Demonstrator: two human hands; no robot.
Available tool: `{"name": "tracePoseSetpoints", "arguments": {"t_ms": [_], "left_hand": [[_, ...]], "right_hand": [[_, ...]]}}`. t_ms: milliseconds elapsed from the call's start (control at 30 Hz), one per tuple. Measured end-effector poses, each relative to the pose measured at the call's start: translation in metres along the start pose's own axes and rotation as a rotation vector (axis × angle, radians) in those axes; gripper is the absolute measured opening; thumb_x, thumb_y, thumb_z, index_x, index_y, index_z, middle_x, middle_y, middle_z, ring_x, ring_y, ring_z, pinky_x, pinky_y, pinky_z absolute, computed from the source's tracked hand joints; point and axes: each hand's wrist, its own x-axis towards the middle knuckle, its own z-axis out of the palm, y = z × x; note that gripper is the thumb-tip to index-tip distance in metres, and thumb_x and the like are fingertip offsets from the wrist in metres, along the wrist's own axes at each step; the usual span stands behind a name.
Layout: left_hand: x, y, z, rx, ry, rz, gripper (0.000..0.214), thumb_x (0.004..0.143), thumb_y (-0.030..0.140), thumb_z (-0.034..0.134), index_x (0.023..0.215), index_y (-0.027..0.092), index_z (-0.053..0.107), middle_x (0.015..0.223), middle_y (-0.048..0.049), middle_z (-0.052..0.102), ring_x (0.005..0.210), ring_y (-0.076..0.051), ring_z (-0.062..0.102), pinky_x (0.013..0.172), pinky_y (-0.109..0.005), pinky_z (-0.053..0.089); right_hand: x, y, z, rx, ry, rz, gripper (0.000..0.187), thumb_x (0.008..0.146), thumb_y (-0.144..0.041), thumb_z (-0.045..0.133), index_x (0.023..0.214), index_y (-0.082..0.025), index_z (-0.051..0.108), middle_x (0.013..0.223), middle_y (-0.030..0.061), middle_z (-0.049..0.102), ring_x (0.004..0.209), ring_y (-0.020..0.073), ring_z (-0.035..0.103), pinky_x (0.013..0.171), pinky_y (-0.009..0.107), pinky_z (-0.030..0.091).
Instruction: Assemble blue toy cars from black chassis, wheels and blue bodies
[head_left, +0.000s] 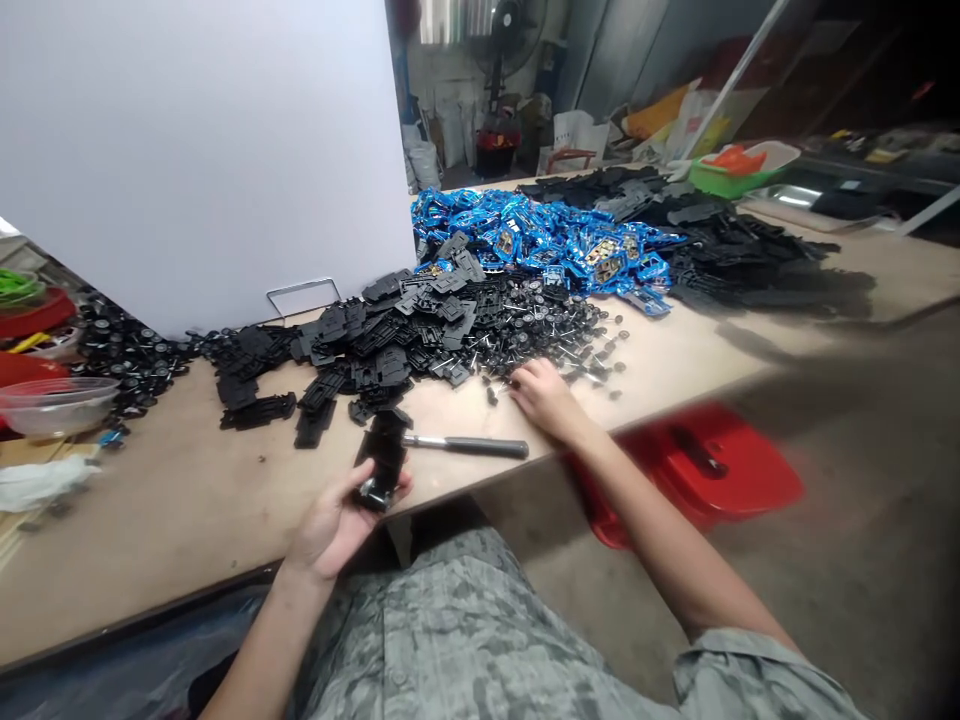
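Observation:
My left hand point(341, 515) is closed around a black plastic toy car chassis point(386, 455), held tilted over the table's front edge. Behind it lies a hammer-like tool point(480, 447) with a metal shaft and dark grip, its far end hidden by the chassis. Farther right, my right hand point(546, 400) rests on the table at the near edge of a pile of small black wheels on metal axles point(525, 325). Its fingers are curled together at the loose wheels, and whatever they pinch is too small to make out.
Black chassis parts point(375, 340) are heaped left of the wheels. Shiny blue car bodies point(540, 230) lie behind, with more dark parts point(750, 245) to the right. A white board point(202, 150) stands at left, near a clear bowl point(56, 405). A red stool point(705, 465) stands below the table's edge.

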Motion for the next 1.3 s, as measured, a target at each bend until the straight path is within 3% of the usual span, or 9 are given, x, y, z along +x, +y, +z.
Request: {"name": "tracePoseSetpoints", "arguments": {"t_ms": [167,333,500,633,800,900,1000,1100,1300], "left_hand": [[-0.001,0.004,0.003,-0.088,-0.139,-0.037,0.034,0.101,0.019,0.052,0.124,0.004,0.069,0.124,-0.0216,0.074,0.085,-0.021,0.076,0.087,-0.036,0.066],[0.002,0.008,-0.001,-0.095,-0.177,-0.025,0.04,0.102,0.024,0.048,0.13,0.003,0.066,0.125,-0.0225,0.073,0.087,-0.023,0.076,0.084,-0.036,0.065],[0.0,0.008,-0.005,0.048,-0.251,0.068,0.04,0.092,0.013,0.062,0.131,0.009,0.067,0.13,-0.0181,0.072,0.098,-0.024,0.076,0.094,-0.037,0.062],[-0.003,0.005,-0.003,0.134,-0.33,0.057,0.038,0.091,0.016,0.066,0.129,0.014,0.066,0.138,-0.0177,0.067,0.11,-0.033,0.075,0.098,-0.047,0.06],[0.0,-0.003,0.002,0.162,-0.345,0.049,0.036,0.092,0.022,0.068,0.128,0.016,0.064,0.135,-0.019,0.069,0.105,-0.035,0.077,0.092,-0.049,0.062],[0.002,-0.011,0.005,0.183,-0.36,0.074,0.037,0.088,0.021,0.072,0.124,0.017,0.064,0.132,-0.0188,0.07,0.105,-0.035,0.077,0.092,-0.05,0.062],[0.002,-0.017,0.007,0.175,-0.335,0.08,0.039,0.085,0.02,0.075,0.122,0.018,0.063,0.126,-0.0171,0.072,0.103,-0.036,0.077,0.091,-0.053,0.062],[0.0,-0.02,0.007,0.168,-0.319,0.079,0.04,0.084,0.02,0.076,0.122,0.019,0.063,0.12,-0.0153,0.074,0.102,-0.036,0.077,0.091,-0.056,0.062],[-0.003,-0.02,0.004,0.19,-0.303,0.078,0.043,0.081,0.02,0.077,0.122,0.018,0.062,0.114,-0.0144,0.076,0.099,-0.036,0.078,0.088,-0.053,0.063]], "right_hand": [[0.001,0.001,-0.001,0.046,0.008,-0.045,0.014,0.094,-0.014,0.052,0.094,-0.017,0.066,0.089,0.0112,0.067,0.088,0.0269,0.056,0.08,0.042,0.05],[0.002,0.0,0.002,0.07,0.021,-0.038,0.015,0.093,-0.017,0.056,0.101,-0.016,0.068,0.094,0.0123,0.07,0.089,0.0269,0.059,0.08,0.042,0.051],[0.002,0.002,0.007,0.088,0.019,-0.035,0.014,0.093,-0.022,0.059,0.096,-0.018,0.071,0.093,0.0135,0.071,0.088,0.0284,0.059,0.081,0.045,0.05],[0.001,-0.004,0.002,0.134,0.086,-0.04,0.014,0.094,-0.029,0.06,0.092,-0.019,0.071,0.092,0.0124,0.072,0.087,0.0286,0.062,0.08,0.045,0.053],[0.003,-0.05,-0.02,0.25,0.19,-0.096,0.015,0.095,-0.03,0.064,0.105,-0.022,0.072,0.1,0.0108,0.075,0.095,0.0279,0.068,0.086,0.046,0.057],[0.006,-0.094,-0.031,0.353,0.213,-0.271,0.019,0.093,-0.024,0.07,0.111,-0.026,0.073,0.101,0.0083,0.076,0.094,0.0255,0.07,0.089,0.046,0.057],[0.004,-0.128,-0.028,0.389,0.178,-0.428,0.024,0.094,-0.018,0.068,0.116,-0.027,0.071,0.096,0.0063,0.075,0.086,0.0217,0.07,0.095,0.049,0.054],[0.0,-0.141,-0.016,0.382,0.17,-0.468,0.034,0.096,-0.013,0.062,0.126,-0.028,0.066,0.098,0.0067,0.074,0.087,0.021,0.069,0.101,0.054,0.052],[-0.006,-0.141,-0.004,0.33,0.185,-0.528,0.047,0.096,-0.009,0.06,0.139,-0.026,0.056,0.104,0.01,0.071,0.093,0.022,0.067,0.102,0.057,0.052]]}}
